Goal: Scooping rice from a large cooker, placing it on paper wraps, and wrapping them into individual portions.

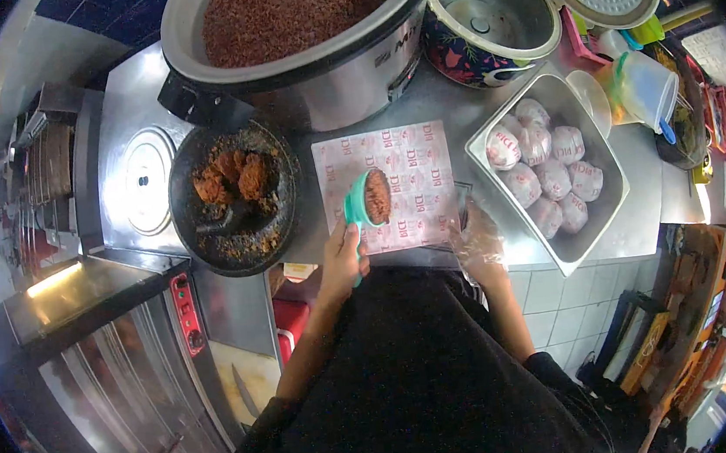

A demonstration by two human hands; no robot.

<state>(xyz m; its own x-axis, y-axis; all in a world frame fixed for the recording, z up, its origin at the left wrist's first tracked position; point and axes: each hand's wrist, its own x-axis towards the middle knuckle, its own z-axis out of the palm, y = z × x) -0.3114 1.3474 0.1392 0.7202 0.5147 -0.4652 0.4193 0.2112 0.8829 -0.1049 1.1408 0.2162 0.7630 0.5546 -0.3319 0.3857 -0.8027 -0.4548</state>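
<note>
My left hand [342,258] grips the handle of a turquoise scoop [355,204] holding reddish-brown rice [378,197]. The scoop is tilted over a sheet of printed wrapping paper [420,175] that lies flat on the steel counter. In a clear plastic glove, my right hand [479,241] is at the paper's lower right edge; whether its fingers pinch the paper I cannot tell. Left of the paper stands a dark round pan [184,237] with browned fried pieces [253,177] and crumbs. Behind it, a large oval slow cooker [331,98] is filled with reddish-brown rice.
At the right, a steel tray [608,222] holds several paper-wrapped balls [554,178]. An uncovered rice cooker [484,51] stands at the back, near plastic containers [644,88]. A round lid [150,181] lies left of the pan. A knife [245,390] rests on a lower board [256,371].
</note>
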